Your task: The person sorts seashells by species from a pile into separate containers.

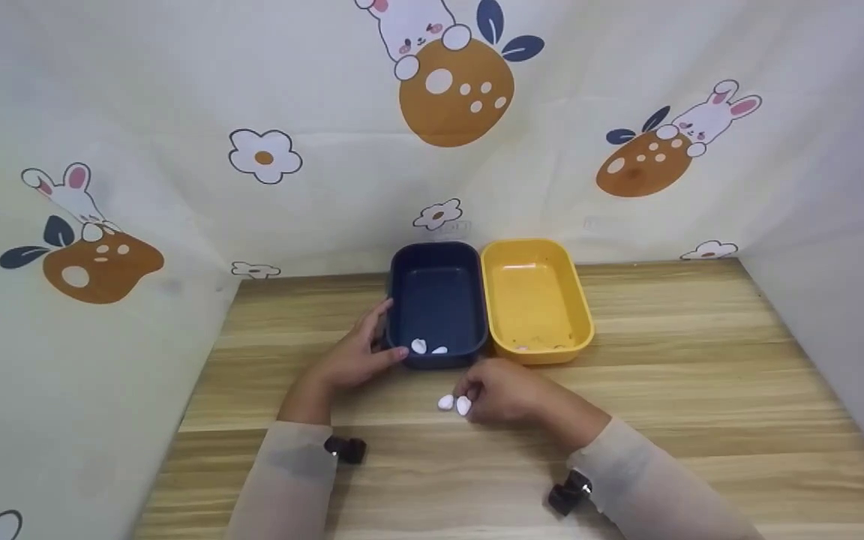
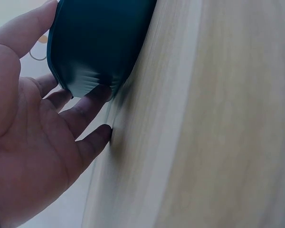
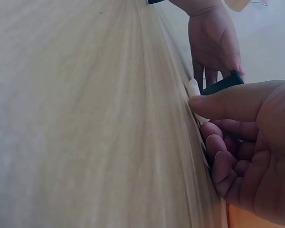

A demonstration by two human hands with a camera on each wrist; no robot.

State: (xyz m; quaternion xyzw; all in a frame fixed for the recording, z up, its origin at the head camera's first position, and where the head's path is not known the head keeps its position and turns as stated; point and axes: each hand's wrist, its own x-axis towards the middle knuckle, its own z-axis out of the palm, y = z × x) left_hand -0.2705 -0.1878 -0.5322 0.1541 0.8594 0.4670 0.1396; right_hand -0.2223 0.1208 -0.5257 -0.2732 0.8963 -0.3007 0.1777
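My left hand rests at the front left corner of a dark blue bin. Its thumb touches the front rim, while the loosely spread fingers lie against the bin's outer wall. In front of the bins, my right hand has curled fingers and pinches a small white shell-like piece low over the table. A second white piece lies just left of it. Two similar white pieces sit inside the blue bin at its front end. In the right wrist view, the thumb partly hides the pinched piece.
A yellow bin stands directly right of the blue one, with small bits partly hidden near its front wall. Both are on a wood-grain table, close to a patterned cloth backdrop. Cloth also borders the table left and right.
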